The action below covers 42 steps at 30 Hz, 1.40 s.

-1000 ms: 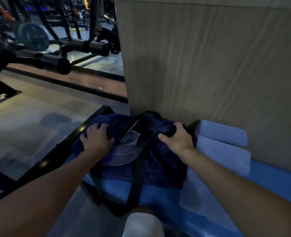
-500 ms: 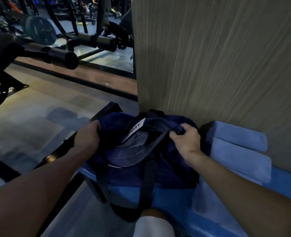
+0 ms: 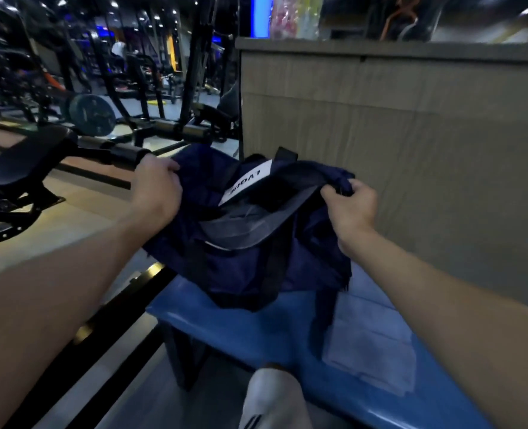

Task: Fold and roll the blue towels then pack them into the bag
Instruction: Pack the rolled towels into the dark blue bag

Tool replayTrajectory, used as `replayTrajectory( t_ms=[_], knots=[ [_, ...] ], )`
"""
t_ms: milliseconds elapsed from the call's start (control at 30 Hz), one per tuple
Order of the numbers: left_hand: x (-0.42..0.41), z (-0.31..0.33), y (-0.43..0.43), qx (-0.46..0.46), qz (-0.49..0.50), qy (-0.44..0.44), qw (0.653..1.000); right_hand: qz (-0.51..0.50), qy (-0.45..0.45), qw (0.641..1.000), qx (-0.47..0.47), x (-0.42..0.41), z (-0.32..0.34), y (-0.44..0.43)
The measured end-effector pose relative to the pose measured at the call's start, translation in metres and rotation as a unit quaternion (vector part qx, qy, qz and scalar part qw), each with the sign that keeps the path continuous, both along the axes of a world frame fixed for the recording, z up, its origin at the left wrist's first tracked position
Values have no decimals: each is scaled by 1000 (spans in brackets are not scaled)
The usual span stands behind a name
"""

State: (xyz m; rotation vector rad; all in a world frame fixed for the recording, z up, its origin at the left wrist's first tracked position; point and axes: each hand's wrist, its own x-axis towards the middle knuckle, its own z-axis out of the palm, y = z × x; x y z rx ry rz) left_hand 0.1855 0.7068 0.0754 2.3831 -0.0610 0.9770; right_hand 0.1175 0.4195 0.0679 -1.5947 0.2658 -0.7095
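Gripping navy bag (image 3: 250, 261), both hands (image 3: 155, 188) spread its mouth

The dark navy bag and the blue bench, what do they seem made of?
The dark navy bag looks like thin woven nylon or polyester, matte: it crumples and sags where the left hand and right hand grip it. The blue bench looks like vinyl or plastic: its rounded edge shows glossy highlights.

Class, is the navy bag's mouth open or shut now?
Open: left hand and right hand grip opposite edges of the bag, holding them apart; grey lining shows between.
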Motion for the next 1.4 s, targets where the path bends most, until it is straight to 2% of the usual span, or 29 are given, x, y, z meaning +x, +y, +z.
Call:
replayTrajectory(
  t_ms=[167,367,500,633,733,1000,1100,1200,1267,1333,1367,1400],
  knots=[
    [-35,45,-55,-27,-69,-52,996,-78,-71,994,8,-64,41,-51],
    [-85,63,-164,-121,-180,-12,976,-249,-108,962,5,-160,68,-141],
    [-122,57,-262,-197,-284,46,937,-361,-74,930,-4,-234,65,-214],
    [-161,30,-361,-237,-346,117,900,-460,-33,887,6,-298,45,-284],
    [-176,-1,-400,-239,-368,155,885,-477,15,879,5,-325,23,-317],
    [-178,-102,-477,-157,-404,212,876,-490,103,865,-20,-340,-59,-409],
    [-168,-140,-486,-103,-407,247,873,-456,136,879,-23,-327,-92,-433],
    [-158,-168,-492,-9,-407,313,858,-402,207,889,-77,-318,-115,-448],
    [-156,-183,-495,62,-421,330,842,-403,289,859,-126,-315,-127,-453],
    [-155,-195,-499,122,-437,296,841,-417,377,793,-236,-315,-136,-449],
    [-156,-200,-502,148,-440,269,844,-405,384,769,-313,-314,-142,-447],
    [-158,-203,-505,172,-441,248,845,-370,359,769,-377,-311,-149,-443]
  ],
)
